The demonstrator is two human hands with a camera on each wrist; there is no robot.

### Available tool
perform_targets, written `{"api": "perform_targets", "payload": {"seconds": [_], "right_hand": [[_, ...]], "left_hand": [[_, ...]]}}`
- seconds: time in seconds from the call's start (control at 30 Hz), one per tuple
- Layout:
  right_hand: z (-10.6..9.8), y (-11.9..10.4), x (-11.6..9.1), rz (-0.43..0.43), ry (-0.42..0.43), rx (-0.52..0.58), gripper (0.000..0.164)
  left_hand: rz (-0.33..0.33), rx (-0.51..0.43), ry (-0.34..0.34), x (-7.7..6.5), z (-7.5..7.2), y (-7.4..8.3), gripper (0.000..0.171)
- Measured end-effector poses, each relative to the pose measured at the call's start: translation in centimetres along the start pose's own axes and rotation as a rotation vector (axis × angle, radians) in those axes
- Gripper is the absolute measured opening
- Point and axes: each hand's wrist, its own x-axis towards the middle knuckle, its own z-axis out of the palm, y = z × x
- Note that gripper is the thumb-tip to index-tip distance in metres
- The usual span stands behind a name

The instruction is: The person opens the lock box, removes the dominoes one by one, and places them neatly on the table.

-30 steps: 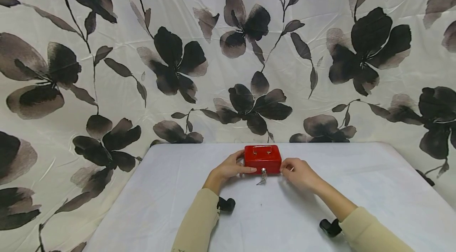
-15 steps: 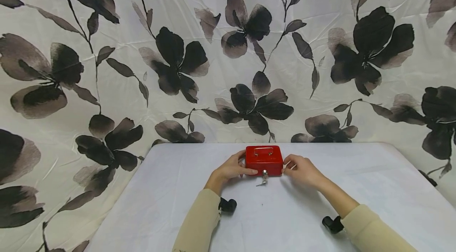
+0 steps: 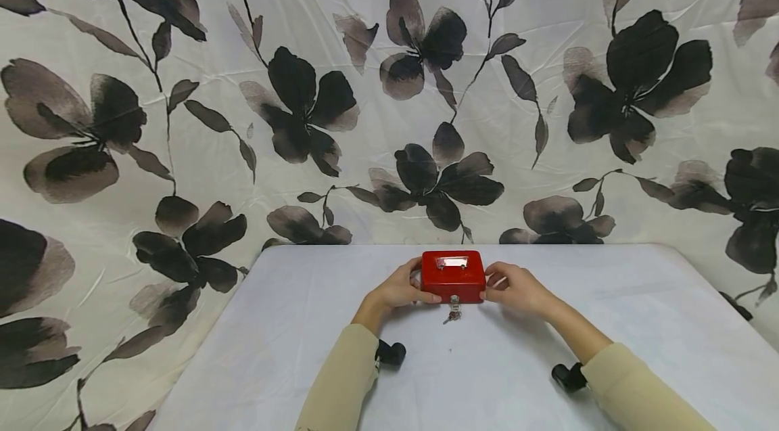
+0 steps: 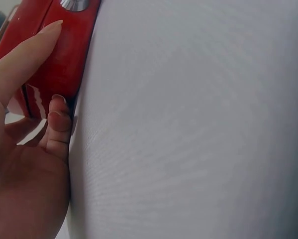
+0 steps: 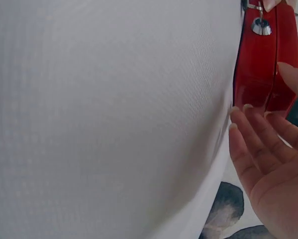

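Observation:
A small red cash box (image 3: 453, 282) sits near the table's far edge. Its lid is down, with a metal carry handle (image 3: 452, 262) on top. From the silver lock (image 3: 454, 299) on its front dangle keys (image 3: 453, 315). My left hand (image 3: 398, 287) grips the left end, its thumb pressed along the front face, its other fingers partly hidden at the side. Around the right front corner my right hand (image 3: 517, 287) holds the box, thumb on the front by the lid seam and fingertips at the end wall, as the right wrist view shows.
White cloth covers the table (image 3: 475, 390). Behind it hangs a pale curtain (image 3: 365, 214) printed with dark flowers. Black wrist cameras (image 3: 391, 353) stick out at both sleeves.
The cash box has shifted slightly toward me, both hands staying at its ends. The keys have swung a little under the lock. My right hand's fingers have spread somewhat.

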Motion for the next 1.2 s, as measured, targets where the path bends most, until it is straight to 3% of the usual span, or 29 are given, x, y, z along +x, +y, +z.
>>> {"api": "perform_targets", "payload": {"seconds": [0.47, 0.73, 1.2], "right_hand": [[-0.2, 0.5, 1.2, -0.01, -0.052, 0.054, 0.067], [-0.2, 1.0, 1.8, 0.049, -0.079, 0.095, 0.081], [-0.5, 1.3, 2.7, 0.051, -0.142, 0.153, 0.092]], "left_hand": [[0.022, 0.042, -0.003, -0.2, 0.0, 0.2, 0.098], [0.02, 0.057, 0.011, -0.1, -0.1, 0.0, 0.099], [0.011, 0.064, 0.01, 0.0, -0.1, 0.0, 0.101]]}}
